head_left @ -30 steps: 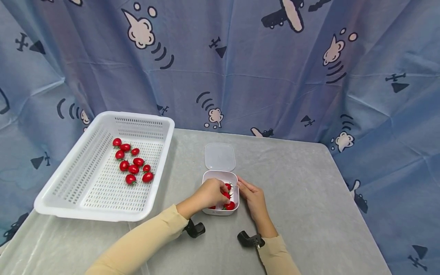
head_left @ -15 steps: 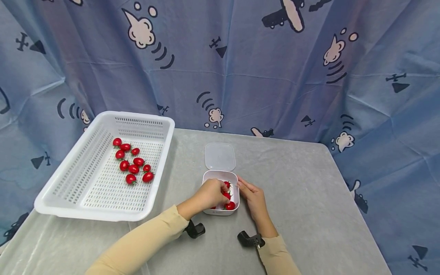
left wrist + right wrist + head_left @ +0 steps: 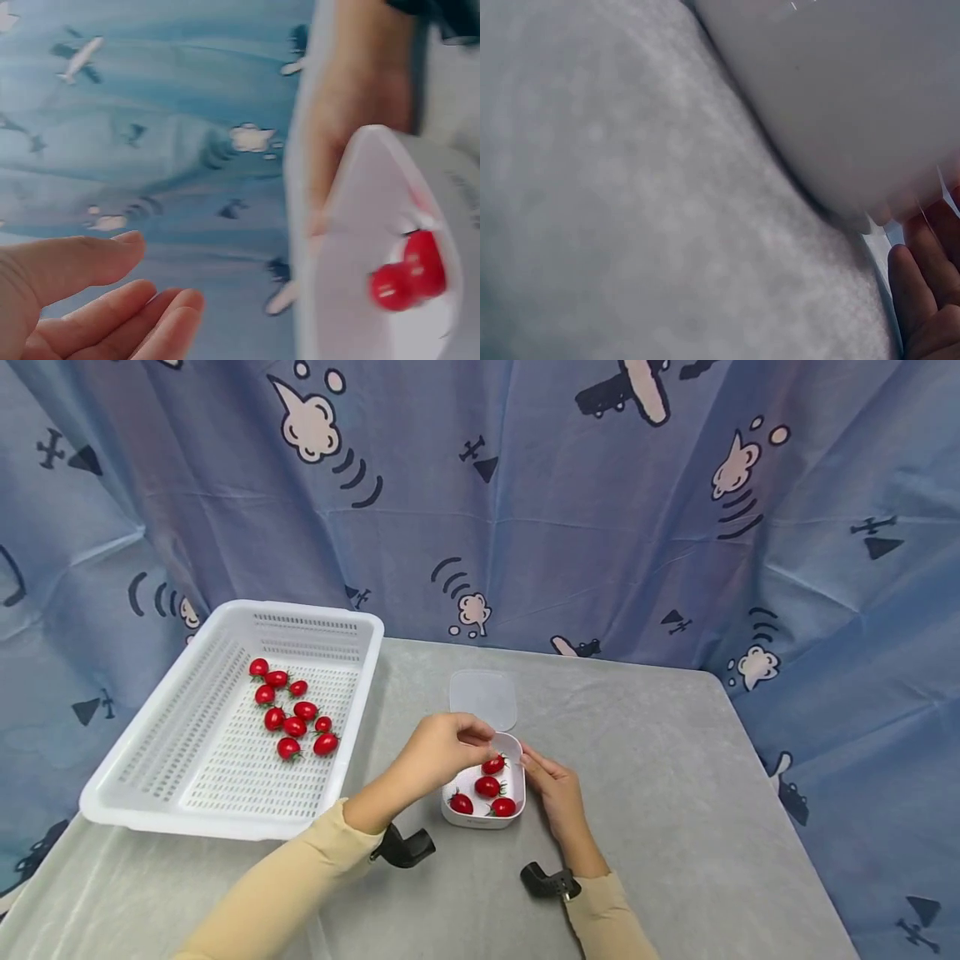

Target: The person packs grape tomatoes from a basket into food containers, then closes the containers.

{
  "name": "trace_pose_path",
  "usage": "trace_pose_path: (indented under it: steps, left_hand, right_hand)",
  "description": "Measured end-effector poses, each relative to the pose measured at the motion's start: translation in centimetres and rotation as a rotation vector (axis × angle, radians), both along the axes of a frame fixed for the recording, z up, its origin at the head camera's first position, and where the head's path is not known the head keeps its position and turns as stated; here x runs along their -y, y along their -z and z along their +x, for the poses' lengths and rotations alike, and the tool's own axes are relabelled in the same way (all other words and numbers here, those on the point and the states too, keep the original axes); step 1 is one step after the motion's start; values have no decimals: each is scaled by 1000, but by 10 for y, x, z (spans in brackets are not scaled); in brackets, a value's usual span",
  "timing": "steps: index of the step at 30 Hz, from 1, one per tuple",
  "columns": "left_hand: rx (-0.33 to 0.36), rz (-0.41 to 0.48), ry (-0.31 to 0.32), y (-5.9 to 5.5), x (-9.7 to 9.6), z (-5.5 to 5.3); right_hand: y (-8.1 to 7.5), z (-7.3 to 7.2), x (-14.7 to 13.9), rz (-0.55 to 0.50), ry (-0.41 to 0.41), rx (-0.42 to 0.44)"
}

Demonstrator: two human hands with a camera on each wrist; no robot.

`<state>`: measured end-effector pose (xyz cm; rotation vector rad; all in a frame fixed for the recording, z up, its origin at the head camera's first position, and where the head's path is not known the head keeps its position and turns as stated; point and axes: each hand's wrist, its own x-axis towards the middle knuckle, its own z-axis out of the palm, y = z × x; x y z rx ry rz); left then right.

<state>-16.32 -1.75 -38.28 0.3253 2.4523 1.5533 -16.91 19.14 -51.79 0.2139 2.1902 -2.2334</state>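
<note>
Over the far-left part of the white box, left hand (image 3: 438,747): thumb parted from the slightly bent fingers, spread rather than pinching.
White box (image 3: 480,823): just below the left hand, standing on the bench (image 3: 637,760).
Box tomatoes (image 3: 487,787): four red ones in view, below the left hand and toward the person, one nearly under its fingertips.
Right hand (image 3: 557,789): across the box from the left hand, fingers extended against the box's right side.
Clear lid (image 3: 483,695): flat, just beyond the left hand.
White basket (image 3: 225,768): left of the left hand, ten red tomatoes (image 3: 295,727) on its slotted floor.
Blue patterned curtain (image 3: 600,527): beyond both hands, behind the bench.
</note>
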Motion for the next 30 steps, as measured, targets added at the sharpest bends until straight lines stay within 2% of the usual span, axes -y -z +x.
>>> trace_pose_path:
  steps: [6, 11, 18, 25, 30]
  left_hand:
    - [-41, 4, -39, -30, 26, 1]
    - [-56, -33, -94, -43, 53, -7]
    - [-21, -60, -187, -46, 91, -17]
    - [-36, -110, -265, -50, 121, -21]
    - [-49, -159, -328, -44, 145, -27]
  right_hand:
    - [-1, -1, -1, -3, 10, -1]
    - [-2, -1, -2, -9, 6, 1]
    - [-3, -2, -3, 12, 2, 2]
    - [-3, -1, -1, -6, 1, 1]
    - [-1, 0, -1, -3, 1, 7]
